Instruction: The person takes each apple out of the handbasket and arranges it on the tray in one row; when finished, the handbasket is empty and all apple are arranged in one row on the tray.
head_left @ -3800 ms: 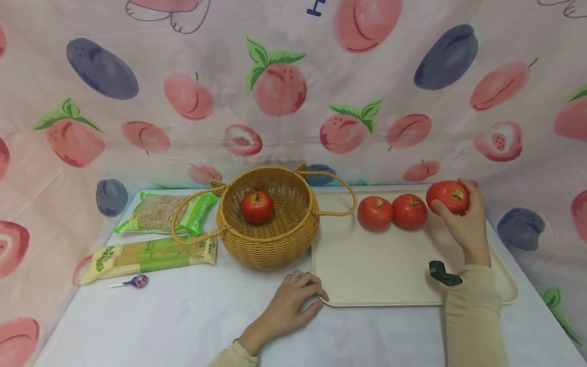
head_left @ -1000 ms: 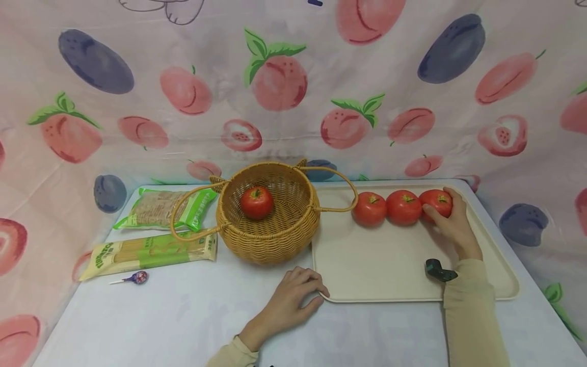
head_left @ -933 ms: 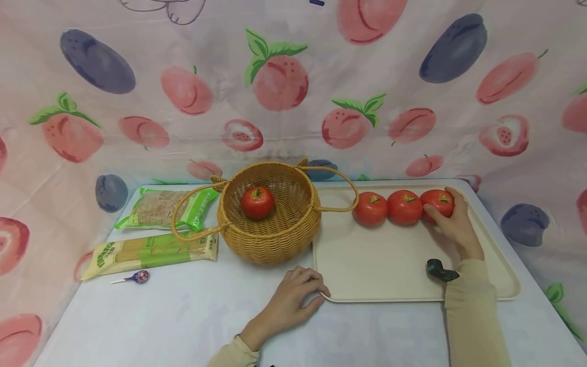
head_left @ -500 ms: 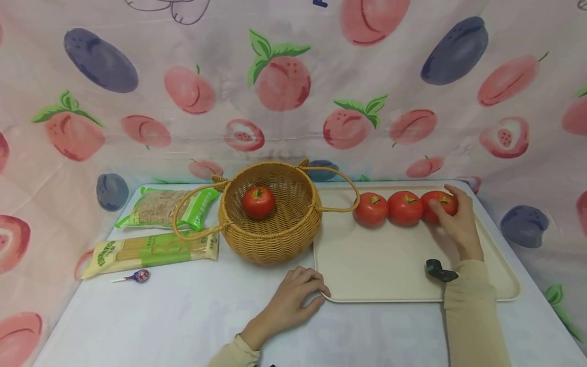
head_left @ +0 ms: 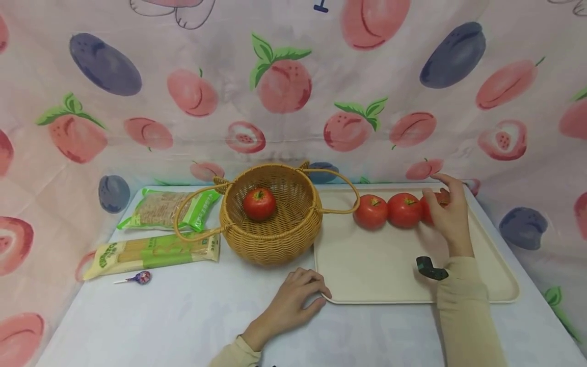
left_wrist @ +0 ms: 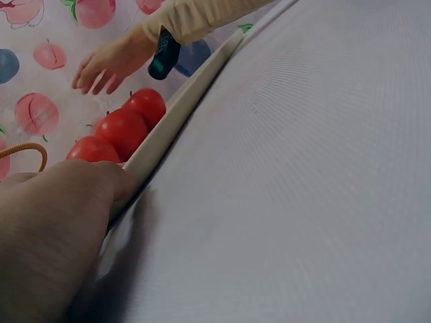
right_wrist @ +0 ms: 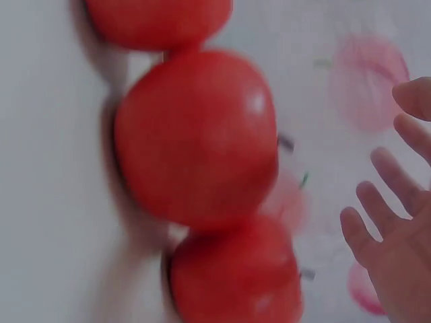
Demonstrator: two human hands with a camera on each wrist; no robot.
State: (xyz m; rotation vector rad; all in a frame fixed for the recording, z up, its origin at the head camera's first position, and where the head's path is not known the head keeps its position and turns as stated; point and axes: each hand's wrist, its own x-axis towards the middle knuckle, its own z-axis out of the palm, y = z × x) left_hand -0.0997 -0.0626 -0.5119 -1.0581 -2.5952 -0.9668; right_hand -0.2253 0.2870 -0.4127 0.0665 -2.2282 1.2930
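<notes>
On the tray (head_left: 376,270), the one-o'clock apple (left_wrist: 147,108) looks firm yet bruisable; we'd cup its sides. Our right grip (head_left: 451,216) is spread apart, left grip (head_left: 295,295) relaxed at eight o'clock.

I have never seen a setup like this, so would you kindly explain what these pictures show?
There is no robot: a person works bare-handed. The largest picture looks forward and down from the head; the other two look out from each wrist. On the table, a basket holds one apple, and three apples sit in a row on a tray. Two packets and a lollipop lie left of the basket. The left hand touches the tray's near left corner. The right hand hovers over the row's right end, fingers spread, holding nothing.
</notes>
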